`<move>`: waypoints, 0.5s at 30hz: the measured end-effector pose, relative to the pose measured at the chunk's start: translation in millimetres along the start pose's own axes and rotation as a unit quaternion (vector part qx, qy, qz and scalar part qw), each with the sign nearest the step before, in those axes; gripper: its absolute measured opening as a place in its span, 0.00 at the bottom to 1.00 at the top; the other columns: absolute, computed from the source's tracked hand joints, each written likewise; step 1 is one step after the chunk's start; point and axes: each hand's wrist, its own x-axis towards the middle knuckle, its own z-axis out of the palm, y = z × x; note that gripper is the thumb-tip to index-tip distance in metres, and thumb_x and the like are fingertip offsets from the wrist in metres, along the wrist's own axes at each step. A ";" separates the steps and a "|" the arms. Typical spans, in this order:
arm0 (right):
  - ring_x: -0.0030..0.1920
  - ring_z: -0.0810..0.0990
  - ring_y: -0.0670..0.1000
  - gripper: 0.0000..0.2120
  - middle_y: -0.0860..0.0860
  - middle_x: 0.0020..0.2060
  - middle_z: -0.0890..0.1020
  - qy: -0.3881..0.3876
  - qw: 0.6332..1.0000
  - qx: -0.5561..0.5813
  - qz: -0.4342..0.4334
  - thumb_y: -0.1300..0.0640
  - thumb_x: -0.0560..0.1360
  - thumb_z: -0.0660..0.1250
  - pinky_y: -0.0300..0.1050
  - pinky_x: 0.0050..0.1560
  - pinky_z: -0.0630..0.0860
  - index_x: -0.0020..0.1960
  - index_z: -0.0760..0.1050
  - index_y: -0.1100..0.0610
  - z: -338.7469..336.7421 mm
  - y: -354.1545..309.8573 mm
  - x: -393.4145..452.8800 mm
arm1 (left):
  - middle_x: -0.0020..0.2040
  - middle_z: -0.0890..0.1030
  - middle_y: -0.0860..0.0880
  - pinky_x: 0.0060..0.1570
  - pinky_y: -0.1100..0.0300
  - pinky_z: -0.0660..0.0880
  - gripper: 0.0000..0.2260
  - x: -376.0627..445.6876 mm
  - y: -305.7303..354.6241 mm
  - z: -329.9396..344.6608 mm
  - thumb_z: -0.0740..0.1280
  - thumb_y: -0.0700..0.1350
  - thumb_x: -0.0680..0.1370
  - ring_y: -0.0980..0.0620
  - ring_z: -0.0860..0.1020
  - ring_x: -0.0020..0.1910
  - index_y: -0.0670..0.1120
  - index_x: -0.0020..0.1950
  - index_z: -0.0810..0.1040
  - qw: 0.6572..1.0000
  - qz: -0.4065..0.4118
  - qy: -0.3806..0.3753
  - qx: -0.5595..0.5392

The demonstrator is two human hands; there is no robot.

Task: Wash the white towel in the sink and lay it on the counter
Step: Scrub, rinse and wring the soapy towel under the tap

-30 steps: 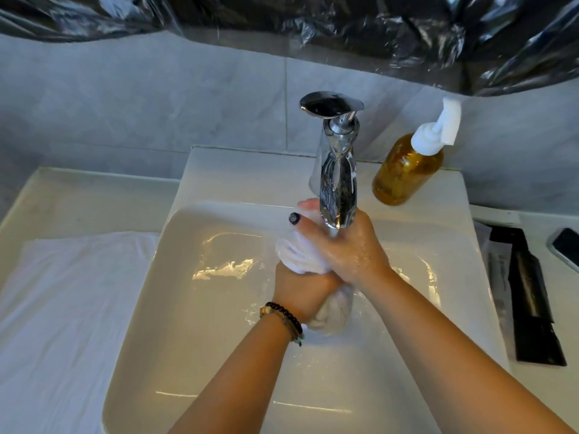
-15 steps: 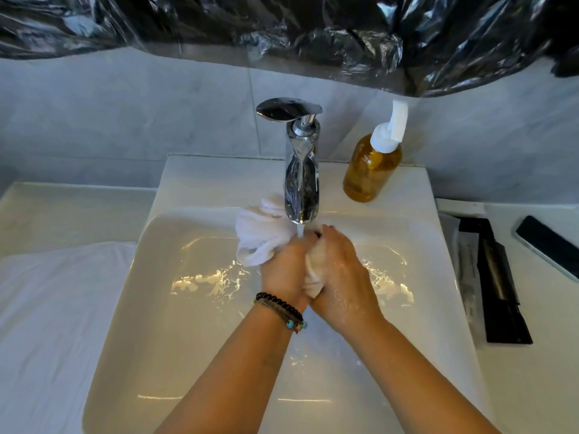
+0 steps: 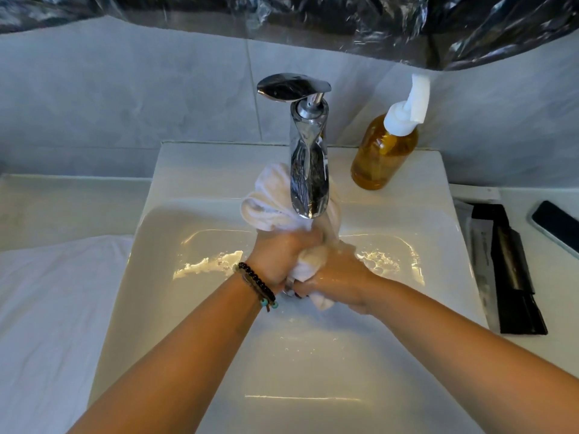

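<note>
You've pulled the white towel [image 3: 269, 198] back under the faucet [image 3: 308, 170], w/ the bunched end now behind the spout, over the sink [image 3: 150, 277]. Left hand [image 3: 279, 258] & right hand [image 3: 338, 277]: fingers clamped on it, right now nearer you vs. 0.5 s ago. Still scrubbing; worktop [image 3: 72, 202] step not started.

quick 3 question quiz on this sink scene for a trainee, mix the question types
1. True or false: both hands grip the white towel over the sink.
2. Which wrist wears the beaded bracelet?
3. The soap bottle stands: A) left of the faucet, B) right of it, C) in the basin.

Key: 1 true: the left hand and right hand both squeeze it. 2 left. 3 B.
</note>
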 end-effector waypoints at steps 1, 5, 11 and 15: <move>0.42 0.83 0.51 0.36 0.54 0.40 0.81 -0.004 1.000 0.023 0.007 0.51 0.53 0.75 0.54 0.48 0.82 0.59 0.71 0.53 0.4 0.2 1.5 | 0.29 0.79 0.55 0.38 0.63 0.74 0.12 1.2 -4.0 -3.3 0.64 0.35 0.79 0.60 0.77 0.30 0.46 0.37 0.76 1.000 0.001 -0.018 0.016; 0.37 0.83 0.52 0.18 0.56 0.35 0.82 -0.035 0.999 0.007 -0.032 0.58 0.57 0.76 0.48 0.36 0.79 0.47 0.79 0.54 -3.7 -9.1 2.7 | 0.38 0.76 0.45 0.38 0.62 0.75 0.08 0.1 -14.0 -12.6 0.62 0.35 0.78 0.56 0.78 0.32 0.41 0.40 0.74 0.996 -0.006 -0.015 -0.087; 0.33 0.77 0.51 0.06 0.54 0.35 0.82 -0.184 0.967 0.170 -0.050 0.60 0.74 0.72 0.40 0.34 0.74 0.49 0.79 0.60 -2.8 -8.7 -2.2 | 0.25 0.79 0.49 0.24 0.66 0.75 0.13 -21.1 -8.7 -48.7 0.74 0.45 0.67 0.57 0.79 0.24 0.44 0.23 0.81 0.950 0.059 0.041 -0.305; 0.32 0.80 0.51 0.08 0.58 0.36 0.81 -0.050 0.884 0.465 0.015 0.67 0.78 0.61 0.40 0.31 0.79 0.53 0.78 0.66 7.9 -11.1 2.2 | 0.32 0.83 0.51 0.35 0.64 0.80 0.14 -31.1 -15.2 -89.3 0.82 0.52 0.52 0.59 0.82 0.33 0.48 0.32 0.86 0.947 0.088 0.052 -0.304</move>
